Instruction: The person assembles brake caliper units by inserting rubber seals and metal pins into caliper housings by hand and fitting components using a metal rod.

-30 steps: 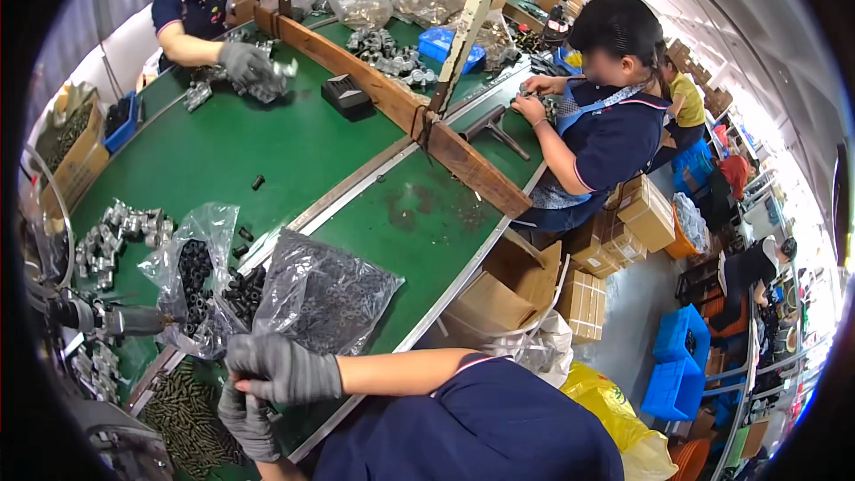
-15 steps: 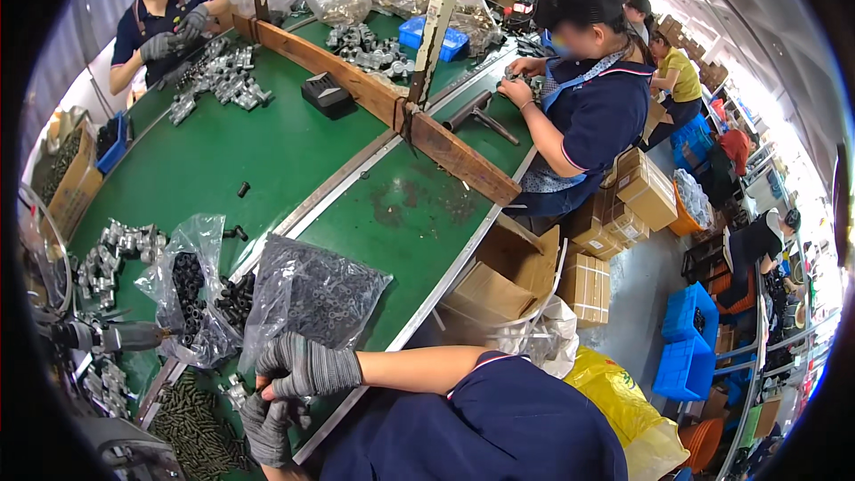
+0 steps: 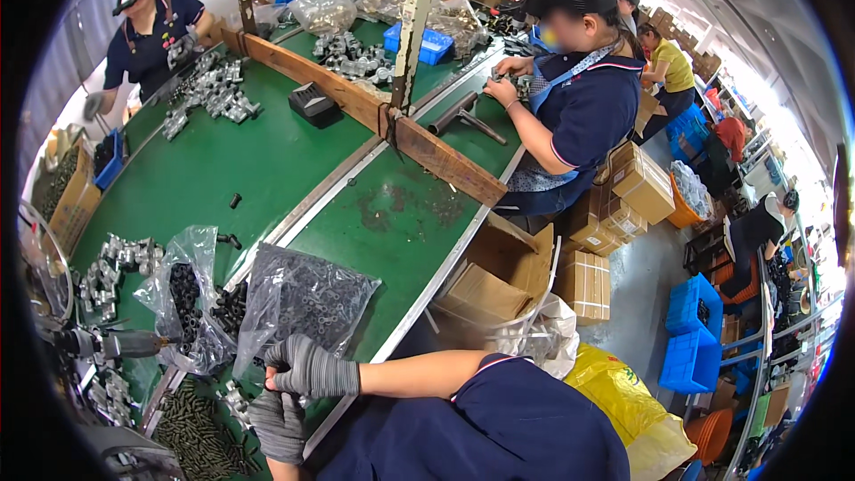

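Observation:
Both my hands wear grey knit gloves and meet at the near edge of the green table. My right hand is curled into a fist, and its bare forearm runs back to my navy shirt. My left hand lies just below it, touching it. What either hand holds is hidden by the fingers. Just above my hands lies a clear plastic bag of small black parts. A second clear bag with black parts lies left of it. Dark screws are heaped left of my left hand.
Metal fittings are piled at the left, with a power tool beside them. A wooden beam crosses the table. One person works at the far end over metal parts, another at the right side. Open cardboard boxes stand beside the table.
My hands stay together by the bag and sit slightly lower in view. The view has swung a little. The person at the far end has shifted behind the metal parts.

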{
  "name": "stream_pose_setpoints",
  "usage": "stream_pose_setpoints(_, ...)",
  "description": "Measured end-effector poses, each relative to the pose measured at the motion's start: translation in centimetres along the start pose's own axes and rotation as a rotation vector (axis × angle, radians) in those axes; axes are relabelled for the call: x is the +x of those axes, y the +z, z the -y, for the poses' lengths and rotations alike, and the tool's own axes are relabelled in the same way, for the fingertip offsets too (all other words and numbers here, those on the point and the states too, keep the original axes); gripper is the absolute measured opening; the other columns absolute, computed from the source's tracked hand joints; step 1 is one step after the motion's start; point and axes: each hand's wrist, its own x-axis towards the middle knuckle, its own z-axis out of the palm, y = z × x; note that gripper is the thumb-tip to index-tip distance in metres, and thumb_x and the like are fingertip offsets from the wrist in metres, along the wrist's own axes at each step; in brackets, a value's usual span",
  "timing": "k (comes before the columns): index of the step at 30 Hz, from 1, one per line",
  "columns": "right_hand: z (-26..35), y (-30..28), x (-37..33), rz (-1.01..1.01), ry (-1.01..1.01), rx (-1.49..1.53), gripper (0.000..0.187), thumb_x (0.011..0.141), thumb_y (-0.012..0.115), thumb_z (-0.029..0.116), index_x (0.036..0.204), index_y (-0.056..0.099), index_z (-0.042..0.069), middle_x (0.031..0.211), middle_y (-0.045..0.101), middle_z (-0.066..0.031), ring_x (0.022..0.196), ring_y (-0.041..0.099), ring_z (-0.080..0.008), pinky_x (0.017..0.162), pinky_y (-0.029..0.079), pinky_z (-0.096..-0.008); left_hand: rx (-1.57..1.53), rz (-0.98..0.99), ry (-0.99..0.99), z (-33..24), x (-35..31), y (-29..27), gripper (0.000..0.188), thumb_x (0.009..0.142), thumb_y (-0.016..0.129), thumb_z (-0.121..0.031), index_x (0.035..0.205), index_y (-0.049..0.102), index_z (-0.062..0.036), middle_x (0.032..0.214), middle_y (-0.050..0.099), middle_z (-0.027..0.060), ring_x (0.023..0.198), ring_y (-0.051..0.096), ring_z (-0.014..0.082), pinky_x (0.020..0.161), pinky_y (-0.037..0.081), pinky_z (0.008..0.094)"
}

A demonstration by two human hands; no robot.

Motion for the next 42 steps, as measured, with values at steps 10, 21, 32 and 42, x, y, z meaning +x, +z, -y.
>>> stream_pose_setpoints(10,-1.7,-0.1,-1.8,-0.089,-0.642,-0.521,0.016,0.081,0.054,0.011,0.092,0.056,0.001,0.094,0.05,-0.0197,0.084,0.052,-0.0362,0.075,0.044,-0.0427,0.713,0.034,0.085,-1.5,0.4,-0.5,0.023,0.08,0.057,-0.024,0.083,0.057,-0.002,0.071,0.056,0.0156,0.07,0.055,0.0346,0.064,0.039,0.0439)
stream_pose_setpoints(21,-1.2,-1.3,-1.3,-0.142,-0.139,0.337,0.01,0.078,0.068,0.005,0.084,0.063,0.0,0.077,0.062,-0.0014,0.073,0.056,-0.008,0.067,0.047,-0.0256,-0.033,-0.277,0.147,-2.6,0.5,-2.2,0.035,0.077,0.064,-0.01,0.111,0.06,-0.0025,0.086,0.061,0.0064,0.073,0.06,0.0179,0.074,0.048,0.0288)
stream_pose_setpoints(32,-4.1,-4.4,-1.3,-0.176,-0.184,0.118,0.013,0.08,0.066,0.009,0.089,0.063,0.0,0.08,0.063,-0.0084,0.076,0.06,-0.0155,0.07,0.048,-0.0281,-0.511,-0.037,-0.107,-2.8,4.2,2.7,0.041,0.088,0.056,-0.006,0.126,0.048,0.0053,0.102,0.064,0.0122,0.093,0.061,0.0183,0.085,0.047,0.0294)
stream_pose_setpoints(42,8.8,-33.1,-8.2,-1.111,-0.481,-0.781,0.013,0.086,0.06,0.016,0.085,0.067,0.005,0.076,0.064,-0.0092,0.071,0.06,-0.0229,0.065,0.049,-0.0331,-0.276,0.226,-0.008,-11.3,21.5,10.7,0.02,0.078,0.055,0.001,0.097,0.061,-0.0024,0.081,0.064,0.0087,0.071,0.061,0.0161,0.066,0.049,0.0283)
